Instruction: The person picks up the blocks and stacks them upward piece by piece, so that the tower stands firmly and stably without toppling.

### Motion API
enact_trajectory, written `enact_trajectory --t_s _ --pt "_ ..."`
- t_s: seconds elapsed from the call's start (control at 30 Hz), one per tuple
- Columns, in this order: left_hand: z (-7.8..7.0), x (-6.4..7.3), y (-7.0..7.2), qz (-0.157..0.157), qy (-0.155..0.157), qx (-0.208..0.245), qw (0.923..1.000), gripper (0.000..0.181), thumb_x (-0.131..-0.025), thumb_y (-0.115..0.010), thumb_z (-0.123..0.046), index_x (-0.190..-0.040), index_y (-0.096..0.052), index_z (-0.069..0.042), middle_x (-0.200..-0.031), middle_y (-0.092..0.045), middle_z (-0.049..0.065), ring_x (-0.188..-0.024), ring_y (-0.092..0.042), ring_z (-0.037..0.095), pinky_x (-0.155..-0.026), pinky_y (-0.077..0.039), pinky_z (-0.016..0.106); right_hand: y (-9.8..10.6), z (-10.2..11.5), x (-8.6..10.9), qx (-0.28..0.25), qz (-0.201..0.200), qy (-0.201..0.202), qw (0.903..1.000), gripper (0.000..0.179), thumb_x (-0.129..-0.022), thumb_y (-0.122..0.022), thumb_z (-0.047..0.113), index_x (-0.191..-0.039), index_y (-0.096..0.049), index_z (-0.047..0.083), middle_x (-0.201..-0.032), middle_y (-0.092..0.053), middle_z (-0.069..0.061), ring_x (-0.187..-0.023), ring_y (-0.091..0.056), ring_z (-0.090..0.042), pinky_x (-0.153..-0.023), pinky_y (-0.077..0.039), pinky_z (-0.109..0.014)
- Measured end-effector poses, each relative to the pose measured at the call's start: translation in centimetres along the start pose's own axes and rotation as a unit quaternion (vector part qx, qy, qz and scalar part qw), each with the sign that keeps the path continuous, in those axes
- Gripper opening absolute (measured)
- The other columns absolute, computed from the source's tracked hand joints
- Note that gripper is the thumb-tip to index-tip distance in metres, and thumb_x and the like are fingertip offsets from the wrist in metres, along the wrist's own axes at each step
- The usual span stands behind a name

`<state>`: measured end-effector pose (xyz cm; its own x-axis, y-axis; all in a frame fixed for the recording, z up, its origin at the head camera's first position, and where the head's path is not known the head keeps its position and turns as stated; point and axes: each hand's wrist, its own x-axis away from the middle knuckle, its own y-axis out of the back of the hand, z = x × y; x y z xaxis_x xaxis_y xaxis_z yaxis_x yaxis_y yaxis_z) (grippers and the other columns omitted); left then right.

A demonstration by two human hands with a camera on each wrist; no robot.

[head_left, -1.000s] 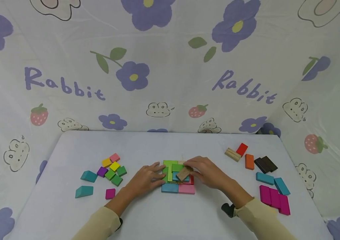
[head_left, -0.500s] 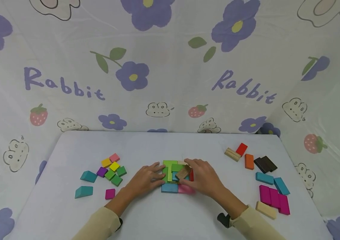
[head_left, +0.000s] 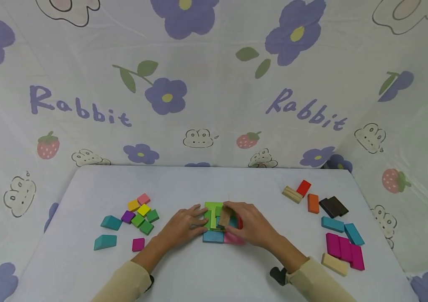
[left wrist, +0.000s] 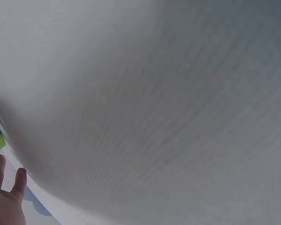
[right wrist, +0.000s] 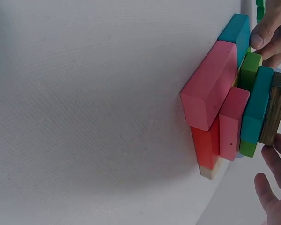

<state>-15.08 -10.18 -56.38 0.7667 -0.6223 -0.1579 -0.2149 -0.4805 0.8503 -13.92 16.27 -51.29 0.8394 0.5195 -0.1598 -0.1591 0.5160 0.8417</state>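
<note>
A low layered stack of coloured wooden blocks stands mid-table. My right hand point(head_left: 253, 222) pinches a brown wood-grain block point(head_left: 225, 216) between thumb and fingers over the top of the stack. In the right wrist view this brown block point(right wrist: 274, 110) lies along the teal block point(right wrist: 257, 105), the fingers of my right hand point(right wrist: 277, 168) at its ends. Below come a pink block point(right wrist: 210, 86) and a red block point(right wrist: 206, 143). My left hand point(head_left: 183, 226) rests its extended fingertips against the light green blocks point(head_left: 208, 214) on the left side; the left wrist view barely catches this hand point(left wrist: 7, 201).
Left of the stack lie small cubes, among them a purple cube point(head_left: 128, 217) and a magenta cube point(head_left: 138, 244), plus two teal wedge blocks point(head_left: 105, 242). Toward the right are magenta blocks point(head_left: 346, 250), a pale block point(head_left: 334, 264), dark brown blocks point(head_left: 333, 207) and an orange block point(head_left: 313, 203).
My right hand has shifted left with the brown block, which has turned from slanted to nearly lengthwise. The right sleeve has uncovered the pale block. My left hand stays put.
</note>
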Motion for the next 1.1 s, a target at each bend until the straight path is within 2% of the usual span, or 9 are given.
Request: enact_trajectory --t_s 0.37,0.73,1.0,1.1 --pt "0.15 0.04 -0.02 0.003 -0.001 -0.006 1.0000 0.035 -0.091 -0.074 -0.028 -0.121 -0.071 -0.010 -0.142 -0.057 0.007 -0.140 -0.043 0.033 -0.105 -0.043 0.052 -0.21 0.13 -0.70 0.009 0.026 0.024 0.9993 0.059 -0.088 -0.074 0.021 -0.142 -0.053 0.011 -0.141 -0.058 -0.004 -0.130 -0.054 -0.023 -0.109 -0.041 -0.045" --pt "-0.03 -0.03 0.19 0.003 -0.001 0.003 1.0000 0.035 -0.091 -0.074 -0.027 -0.122 -0.071 -0.010 -0.142 -0.057 0.008 -0.140 -0.042 0.034 -0.106 -0.043 0.053 -0.28 0.07 -0.96 0.008 0.021 0.048 0.9986 0.055 -0.088 -0.074 0.018 -0.140 -0.055 0.009 -0.139 -0.059 -0.005 -0.129 -0.055 -0.023 -0.108 -0.043 -0.045" --pt "0.00 -0.03 0.12 0.006 0.001 0.001 1.0000 0.036 -0.091 -0.074 -0.028 -0.122 -0.070 -0.010 -0.142 -0.056 0.007 -0.140 -0.042 0.033 -0.106 -0.043 0.052 -0.26 0.01 -0.98 0.009 0.024 0.050 0.9984 0.055 -0.088 -0.075 0.019 -0.139 -0.056 0.009 -0.140 -0.058 -0.006 -0.130 -0.055 -0.023 -0.107 -0.044 -0.046" --pt "0.05 -0.05 0.10 0.006 0.000 -0.001 1.0000 0.036 -0.091 -0.074 -0.028 -0.122 -0.071 -0.011 -0.142 -0.057 0.007 -0.140 -0.042 0.033 -0.106 -0.043 0.051 0.28 0.16 -0.73 0.001 0.026 0.034 0.9991 0.055 -0.089 -0.074 0.021 -0.139 -0.056 0.011 -0.143 -0.057 -0.006 -0.131 -0.053 -0.024 -0.108 -0.043 -0.048"
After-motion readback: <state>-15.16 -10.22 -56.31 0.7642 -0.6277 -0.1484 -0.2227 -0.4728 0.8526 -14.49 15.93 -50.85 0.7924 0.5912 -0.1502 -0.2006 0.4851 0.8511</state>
